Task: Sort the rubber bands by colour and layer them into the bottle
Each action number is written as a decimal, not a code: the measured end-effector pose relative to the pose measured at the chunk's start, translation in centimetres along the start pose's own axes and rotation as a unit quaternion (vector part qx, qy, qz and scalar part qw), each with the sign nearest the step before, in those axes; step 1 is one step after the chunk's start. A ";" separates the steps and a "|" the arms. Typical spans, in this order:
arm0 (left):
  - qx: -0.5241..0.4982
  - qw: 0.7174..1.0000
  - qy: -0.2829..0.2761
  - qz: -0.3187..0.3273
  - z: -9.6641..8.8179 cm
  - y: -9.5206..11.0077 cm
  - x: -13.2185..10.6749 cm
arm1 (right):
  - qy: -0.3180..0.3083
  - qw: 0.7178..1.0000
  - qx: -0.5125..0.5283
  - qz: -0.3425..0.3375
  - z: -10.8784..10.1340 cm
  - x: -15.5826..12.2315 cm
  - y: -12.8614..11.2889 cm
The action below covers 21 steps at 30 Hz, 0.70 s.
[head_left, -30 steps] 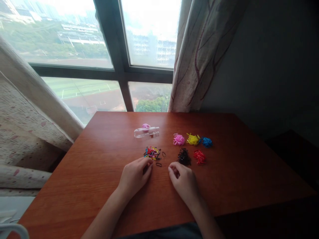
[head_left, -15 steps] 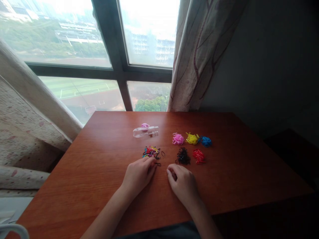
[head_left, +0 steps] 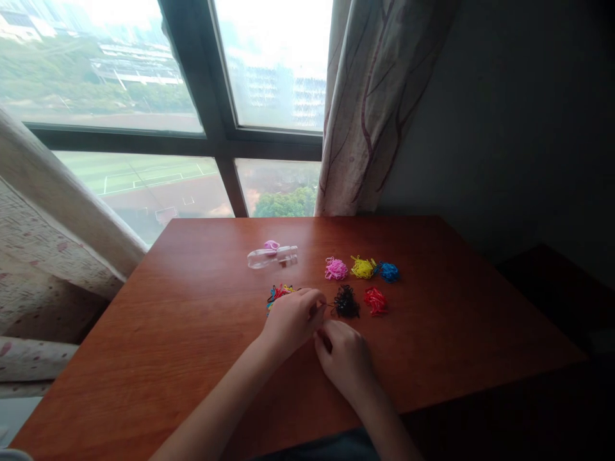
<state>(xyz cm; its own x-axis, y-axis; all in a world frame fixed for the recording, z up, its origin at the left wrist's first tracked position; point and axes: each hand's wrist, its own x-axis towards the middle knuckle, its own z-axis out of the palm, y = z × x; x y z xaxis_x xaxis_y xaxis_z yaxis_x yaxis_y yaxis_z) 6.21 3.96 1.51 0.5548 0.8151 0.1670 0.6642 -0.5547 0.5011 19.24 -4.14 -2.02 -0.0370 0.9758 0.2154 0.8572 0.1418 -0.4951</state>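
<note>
My left hand (head_left: 292, 317) is pinched shut just left of the black pile of small rubber bands (head_left: 344, 302), with a thin dark band at its fingertips. It covers part of the mixed-colour pile (head_left: 275, 293). My right hand (head_left: 343, 358) rests on the wooden table (head_left: 192, 346) right below, fingers curled under, their contents hidden. The two hands nearly touch. A red pile (head_left: 375, 299) lies right of the black one. Behind them sit a pink pile (head_left: 335, 269), a yellow pile (head_left: 362, 267) and a blue pile (head_left: 389, 272).
A clear plastic container (head_left: 271, 257) lies on its side behind the mixed pile, with a pink lid (head_left: 271, 244) beside it. Curtains (head_left: 369, 109) and a window (head_left: 269, 64) stand behind the table. A dark wall is on the right.
My left hand has moved right from the mixed pile, over the loose black bands, to the edge of the black pile. My right hand has stayed almost in place. The camera has shifted slightly.
</note>
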 end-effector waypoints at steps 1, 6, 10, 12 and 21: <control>0.000 1.000 -0.008 0.011 0.2 0.4 0.9 | 0.005 1.000 0.000 -0.001 0.1 -0.1 0.1; 0.032 0.997 -0.052 0.038 0.8 1.8 3.9 | 0.022 1.000 0.011 -0.004 0.7 -0.2 0.6; 0.039 0.998 -0.050 0.027 0.6 1.8 4.2 | 0.019 0.999 0.033 -0.010 0.7 -0.1 0.6; 0.031 0.998 -0.043 0.020 0.3 1.5 3.7 | 0.016 0.999 0.038 -0.009 0.5 -0.1 0.5; -0.033 0.998 0.026 -0.037 -1.2 -2.4 -2.9 | -0.010 0.999 0.040 0.006 -0.2 0.1 -0.1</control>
<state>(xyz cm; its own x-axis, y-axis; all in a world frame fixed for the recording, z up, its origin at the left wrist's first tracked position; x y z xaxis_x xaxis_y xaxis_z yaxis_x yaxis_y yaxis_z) 2.46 3.11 0.84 0.4773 0.8621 0.1701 0.6667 -0.4814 0.5690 19.30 -4.11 -1.80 -0.0369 0.9806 0.1925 0.8143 0.1412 -0.5630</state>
